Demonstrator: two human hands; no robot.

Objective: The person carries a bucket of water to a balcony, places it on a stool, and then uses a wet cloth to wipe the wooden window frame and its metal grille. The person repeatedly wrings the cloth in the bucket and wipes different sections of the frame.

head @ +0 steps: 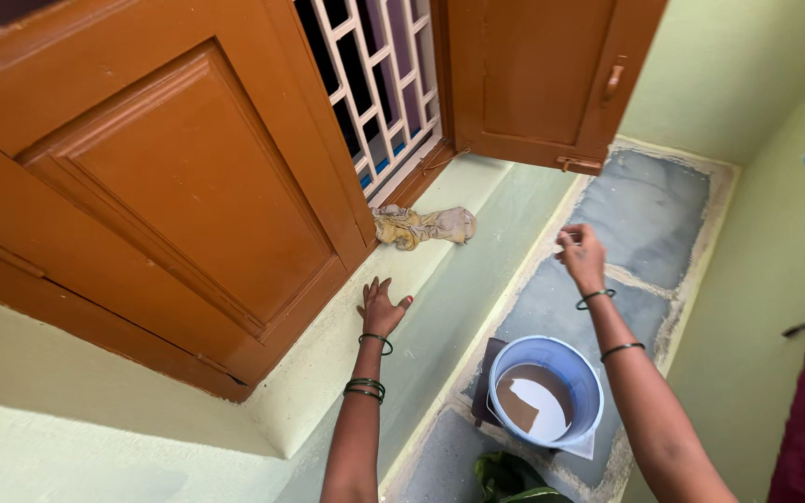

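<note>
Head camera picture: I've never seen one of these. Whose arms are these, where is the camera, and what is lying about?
There is no machine here. The camera sits on a person's head and looks down, so the two arms reaching out are that person's own. The left hand rests flat and open on a pale green window ledge, below an open brown wooden shutter. The right hand is raised in the air with fingers curled loosely; it seems to hold nothing, though that is hard to tell. A crumpled yellowish rag lies farther along the ledge, apart from both hands. Down on the floor stands a blue bucket of murky water.
</note>
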